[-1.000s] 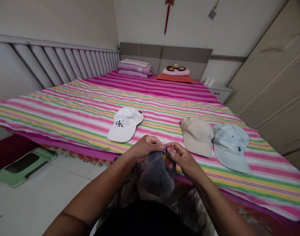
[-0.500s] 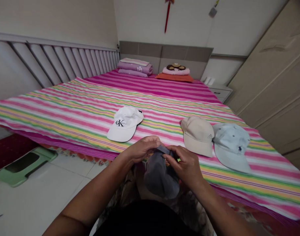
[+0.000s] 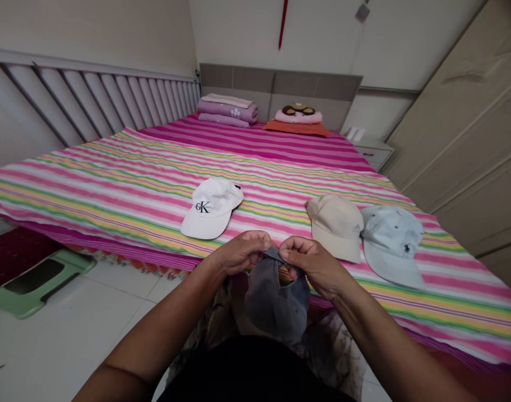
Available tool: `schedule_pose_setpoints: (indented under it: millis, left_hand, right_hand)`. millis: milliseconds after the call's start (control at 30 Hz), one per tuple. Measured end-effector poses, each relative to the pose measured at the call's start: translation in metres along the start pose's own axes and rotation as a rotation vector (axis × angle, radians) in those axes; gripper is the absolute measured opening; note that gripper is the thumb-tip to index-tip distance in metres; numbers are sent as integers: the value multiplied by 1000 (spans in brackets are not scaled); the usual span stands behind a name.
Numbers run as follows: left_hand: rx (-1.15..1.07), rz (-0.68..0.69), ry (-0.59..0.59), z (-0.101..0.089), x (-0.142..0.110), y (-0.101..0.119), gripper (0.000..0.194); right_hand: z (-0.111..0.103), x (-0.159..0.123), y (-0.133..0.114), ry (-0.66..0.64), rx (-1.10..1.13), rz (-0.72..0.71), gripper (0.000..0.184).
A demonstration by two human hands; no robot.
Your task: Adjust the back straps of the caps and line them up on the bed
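Over my lap hangs a dark grey baseball cap (image 3: 276,304), its back strap and rear opening turned up toward me. My left hand (image 3: 245,251) pinches the left part of the strap between thumb and fingers. On the other side my right hand (image 3: 308,261) grips the strap, thumb on top, close to the left fingertips. Beyond them on the bed lies a white cap (image 3: 213,206) with black letters. To the right a beige cap (image 3: 337,226) rests against a pale blue cap (image 3: 393,245) with a small dark emblem.
A striped sheet (image 3: 125,184) covers the bed. Folded purple bedding (image 3: 228,111) and a pink folded pile (image 3: 298,116) lie by the headboard (image 3: 239,78). A green stool (image 3: 50,285) stands on the floor at left, a wardrobe (image 3: 468,134) at right.
My right hand has shifted its grip, fingers now curled up at the strap's end. The cap's rear opening shows more widely. The view has tilted slightly downward.
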State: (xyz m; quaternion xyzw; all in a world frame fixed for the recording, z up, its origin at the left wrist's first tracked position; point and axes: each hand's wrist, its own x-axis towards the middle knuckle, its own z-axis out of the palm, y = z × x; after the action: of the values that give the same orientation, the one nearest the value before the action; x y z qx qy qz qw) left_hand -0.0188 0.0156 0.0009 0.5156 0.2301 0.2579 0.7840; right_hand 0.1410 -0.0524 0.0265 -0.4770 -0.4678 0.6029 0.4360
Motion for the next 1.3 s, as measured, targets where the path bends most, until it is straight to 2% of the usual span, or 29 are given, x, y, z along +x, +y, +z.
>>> schedule_pose_setpoints:
  millis: [133,333,567,867,1133,1300]
  left_hand:
    - [-38,13,-8,-1,0,1,27]
    - [-180,18,-86,4,-4,0,26]
    - [-94,-68,35,11,-3,-3,18]
    - [-176,-118,-72,11,-6,-6,17]
    - [-256,-114,-48,4,-1,-19,19]
    - [-265,-133,-51,8,-2,-18,23]
  right_hand:
    - [1,-1,2,42,88,-5,27]
    - [7,0,4,99,169,-28,28]
    - [6,2,8,111,54,-120,26]
    - [9,0,1,98,57,-41,32]
    - [3,4,4,217,-3,-203,22]
    - [4,1,3,161,-86,-239,23]
